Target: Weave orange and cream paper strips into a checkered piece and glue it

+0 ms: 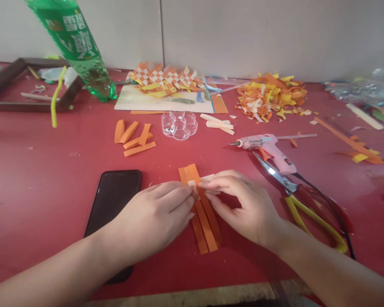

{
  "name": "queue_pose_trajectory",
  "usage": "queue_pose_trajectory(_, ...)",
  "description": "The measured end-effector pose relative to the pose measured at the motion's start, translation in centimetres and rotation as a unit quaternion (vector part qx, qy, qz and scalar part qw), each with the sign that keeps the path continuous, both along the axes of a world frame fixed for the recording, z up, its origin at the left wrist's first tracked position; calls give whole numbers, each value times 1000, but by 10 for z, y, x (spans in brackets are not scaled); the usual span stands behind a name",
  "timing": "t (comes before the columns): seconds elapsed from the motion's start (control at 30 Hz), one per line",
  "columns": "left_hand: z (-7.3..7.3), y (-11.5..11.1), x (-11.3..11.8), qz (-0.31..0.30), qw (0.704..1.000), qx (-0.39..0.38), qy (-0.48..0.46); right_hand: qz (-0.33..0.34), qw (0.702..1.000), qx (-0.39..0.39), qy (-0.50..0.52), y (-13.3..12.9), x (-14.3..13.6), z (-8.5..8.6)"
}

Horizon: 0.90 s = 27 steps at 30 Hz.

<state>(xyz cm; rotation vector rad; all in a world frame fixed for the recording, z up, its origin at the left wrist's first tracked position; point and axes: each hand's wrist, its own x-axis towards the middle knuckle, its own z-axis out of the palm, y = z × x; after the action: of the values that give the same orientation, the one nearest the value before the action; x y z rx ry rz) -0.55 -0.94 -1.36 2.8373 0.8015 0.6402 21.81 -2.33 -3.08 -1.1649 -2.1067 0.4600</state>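
Observation:
Several orange paper strips [205, 226] lie side by side on the red table, with pale paper strips [208, 177] crossing them near the top. My left hand [161, 213] is closed at the left edge of this weave, its fingertips on the strips where they cross; the fingers hide part of it. From the right, my right hand [243, 204] pinches the end of a pale strip between thumb and forefinger. A black phone [117, 200] lies partly under my left wrist. Right of my right hand are scissors [313, 217] with yellow handles and a pink glue gun [269, 149].
Loose orange strips [139, 143], a clear flower-shaped tray [180, 126] and pale strips [218, 123] lie ahead. Behind stand woven paper fish [166, 79] on a white board [128, 100], a paper scrap heap [272, 96], a tilted green bottle [80, 51] and a dark frame [6, 79].

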Motion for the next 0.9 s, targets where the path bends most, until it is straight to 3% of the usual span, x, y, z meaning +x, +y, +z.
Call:
queue_pose_trajectory(0.23, -1, -2, 0, 9, 1000, 1, 10, 19, 998, 0, -56, 2, 2, 0)
queue_pose_trajectory(0.5, 0, -2, -1, 20, 997, 30, 69, 24, 998, -16, -49, 0, 4, -3)
queue_pose_trajectory(0.9, -3, -4, -3, 11, 995, 59, 77, 28, 998, -52, -30, 1, 3, -1)
